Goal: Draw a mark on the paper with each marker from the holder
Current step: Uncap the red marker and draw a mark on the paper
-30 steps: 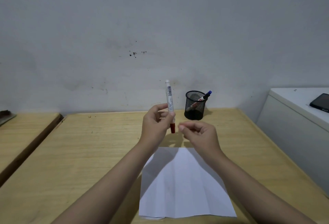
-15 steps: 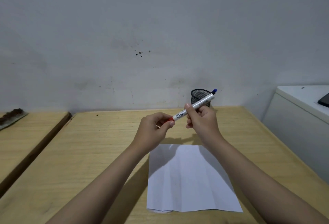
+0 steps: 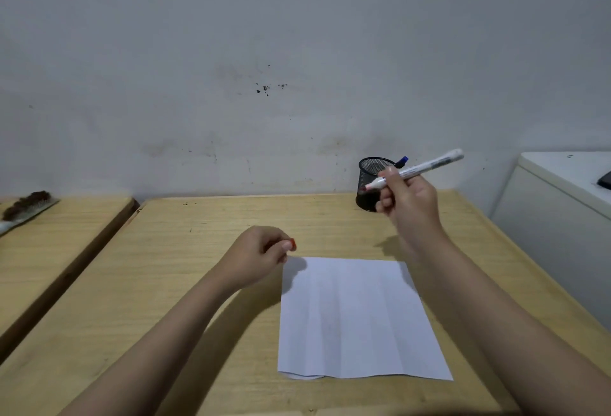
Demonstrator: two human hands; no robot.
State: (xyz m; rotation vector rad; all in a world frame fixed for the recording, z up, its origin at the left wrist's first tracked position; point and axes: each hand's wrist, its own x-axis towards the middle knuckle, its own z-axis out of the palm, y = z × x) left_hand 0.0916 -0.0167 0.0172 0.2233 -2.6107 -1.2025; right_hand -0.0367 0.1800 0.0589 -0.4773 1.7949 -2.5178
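Head view
Right hand (image 3: pixel 408 199): raised above the far right part of the table (image 3: pixel 165 283), fingers clamped around the marker (image 3: pixel 415 169) near its writing end.
Marker: white barrel with small print, uncapped, reddish tip pointing left and slightly down toward the holder (image 3: pixel 372 184); the back end sticks out up and to the right past the hand. It is in the air, off the paper (image 3: pixel 357 319).
Left hand (image 3: pixel 258 257): low over the table, just beside the paper's far left corner, fingers curled together and pinching the red cap (image 3: pixel 292 245), of which only a small end shows at the fingertips.
Paper: white sheet with faint lengthwise fold lines, flat on the table between the two forearms; no mark can be made out on it. Its near left corner is curled, and the left hand casts a shadow on the far left corner.
Holder: black mesh cup standing upright at the table's far edge near the wall, directly behind the right hand and partly hidden by it.
Blue marker (image 3: pixel 401 161): leans inside the holder, only its blue cap showing above the rim, just behind the white marker's barrel.
Table: light wood.
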